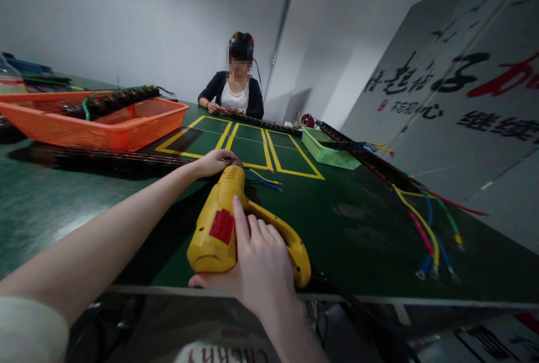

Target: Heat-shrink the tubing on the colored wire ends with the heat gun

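Observation:
A yellow heat gun [217, 222] with a red label lies tilted over the front of the green table. My right hand [263, 256] is wrapped round it, the index finger stretched along its body. My left hand [214, 163] is curled over a dark wire harness [126, 160] just beyond the gun's front end; its fingertips are partly hidden. Yellow and blue wires [265, 179] with ring terminals stick out of the harness to the right of that hand. The gun's nozzle tip is hardly visible behind its body.
An orange basket [122, 135] holding a wrapped harness stands at left. A green basket [330, 152] and long dark harnesses [370, 163] with coloured wire ends lie at right. Yellow tape rectangles [269, 149] mark the green table [337, 262]. A person [233, 93] sits at the far side.

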Tool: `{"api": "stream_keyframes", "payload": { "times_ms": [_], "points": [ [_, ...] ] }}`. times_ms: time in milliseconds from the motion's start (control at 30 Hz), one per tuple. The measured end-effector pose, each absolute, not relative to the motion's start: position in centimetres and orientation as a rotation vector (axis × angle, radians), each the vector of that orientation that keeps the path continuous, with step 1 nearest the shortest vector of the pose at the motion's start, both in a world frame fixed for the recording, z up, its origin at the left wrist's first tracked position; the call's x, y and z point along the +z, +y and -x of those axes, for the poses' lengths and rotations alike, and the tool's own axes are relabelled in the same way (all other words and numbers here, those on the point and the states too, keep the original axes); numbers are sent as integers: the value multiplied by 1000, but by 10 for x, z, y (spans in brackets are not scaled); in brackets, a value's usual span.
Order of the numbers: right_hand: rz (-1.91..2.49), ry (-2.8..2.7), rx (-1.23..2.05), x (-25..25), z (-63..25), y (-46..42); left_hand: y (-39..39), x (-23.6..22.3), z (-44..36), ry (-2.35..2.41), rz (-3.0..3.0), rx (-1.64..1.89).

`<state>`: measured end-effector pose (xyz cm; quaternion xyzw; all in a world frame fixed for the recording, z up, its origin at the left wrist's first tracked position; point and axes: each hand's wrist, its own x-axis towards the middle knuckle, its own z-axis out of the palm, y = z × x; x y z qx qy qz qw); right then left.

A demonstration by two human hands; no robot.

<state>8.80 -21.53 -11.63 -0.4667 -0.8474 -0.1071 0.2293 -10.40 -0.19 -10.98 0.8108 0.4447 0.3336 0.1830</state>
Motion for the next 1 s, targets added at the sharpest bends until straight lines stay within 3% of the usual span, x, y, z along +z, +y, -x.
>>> {"api": "stream_keyframes", "payload": {
  "times_ms": [233, 333, 467, 633, 800, 1000],
  "points": [
    [1205, -2410, 171, -102, -108, -221, -12, -96, 147, 1391, -2415, 440],
    [1131, -2452, 184, -86, -119, -219, -15, -92, 155, 1369, -2469, 322],
    [1253, -2357, -258, -53, -137, -201, -19, -75, 149, 1447, -2602, 420],
    [1329, -2216, -897, -20, -160, -146, -32, -43, 123, 1410, -2788, 826],
    [1146, -2288, -1087, 2, -175, -112, -60, -16, 78, 1108, -2868, 1062],
    [1009, -2371, -1400, 37, -184, -139, -69, -3, 42, 834, -2880, 1101]
  ]
}}
